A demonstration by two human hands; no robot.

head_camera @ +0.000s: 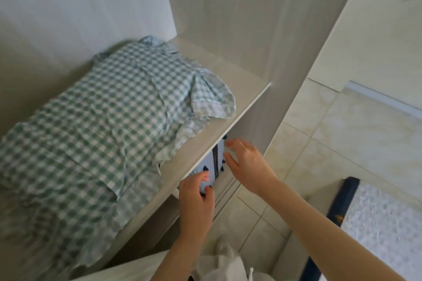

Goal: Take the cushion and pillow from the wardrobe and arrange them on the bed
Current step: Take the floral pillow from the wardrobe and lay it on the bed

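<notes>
A large pillow in green-and-white checked fabric [96, 116] lies on a wardrobe shelf [205, 143], filling most of it. Under that shelf a pale blue cushion with dark blue spots [210, 166] shows only partly; the shelf hides the rest. My left hand [196, 198] grips the cushion's near edge just below the shelf front. My right hand [246, 164] reaches in at the cushion's right side, fingers curled on its far edge.
The wardrobe's side panel [280, 52] rises just right of the shelf. Pale floor tiles [342, 143] spread to the right, with a dark-edged speckled mat [376, 230] at lower right. White cloth [223, 262] hangs below my arms.
</notes>
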